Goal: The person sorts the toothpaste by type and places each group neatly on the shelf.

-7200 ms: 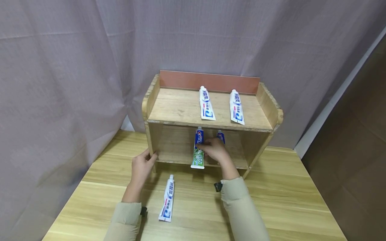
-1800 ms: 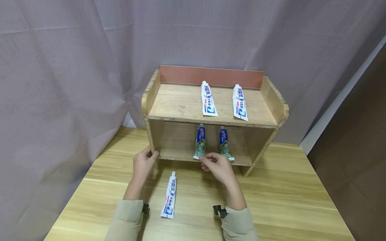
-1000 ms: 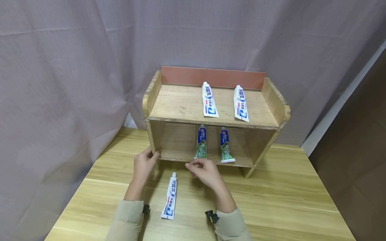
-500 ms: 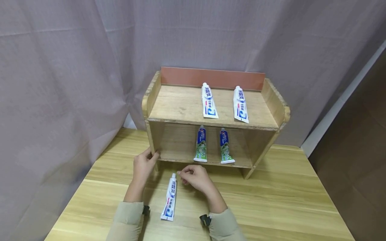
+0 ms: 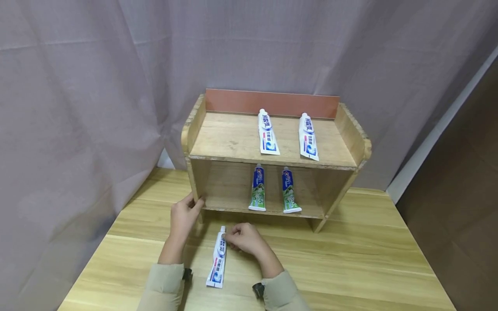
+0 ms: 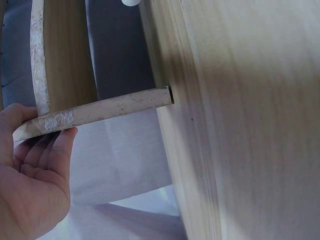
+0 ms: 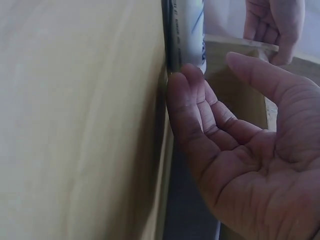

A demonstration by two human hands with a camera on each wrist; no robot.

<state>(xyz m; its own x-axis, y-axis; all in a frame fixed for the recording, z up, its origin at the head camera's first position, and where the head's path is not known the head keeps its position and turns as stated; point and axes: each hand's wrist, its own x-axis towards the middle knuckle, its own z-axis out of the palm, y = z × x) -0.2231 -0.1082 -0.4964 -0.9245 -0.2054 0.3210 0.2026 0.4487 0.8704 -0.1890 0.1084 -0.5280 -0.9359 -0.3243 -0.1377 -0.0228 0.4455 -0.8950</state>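
My left hand (image 5: 183,218) grips the lower left side panel of a two-tier wooden shelf (image 5: 233,157). The left wrist view has the thumb and fingers on opposite sides of the panel edge (image 6: 100,112). Flat on the table lies a white toothpaste tube (image 5: 218,261), cap toward the shelf. Beside its cap end is my right hand (image 5: 249,239), with fingers loosely bent. In the right wrist view the thumb stands apart from the fingers, and the tube (image 7: 189,35) is just beyond the fingertips; whether they touch it I cannot tell.
Two white toothpaste tubes, a left one (image 5: 267,133) and a right one (image 5: 308,137), lie on the top tier. On the lower tier lie two blue-green tubes, left (image 5: 257,188) and right (image 5: 289,191). A grey curtain (image 5: 97,86) hangs behind the wooden table (image 5: 362,259).
Earlier, my right hand held a blue-green tube at the lower tier; that tube now lies there. The right hand has moved down and left to the white tube. My left hand stays put.
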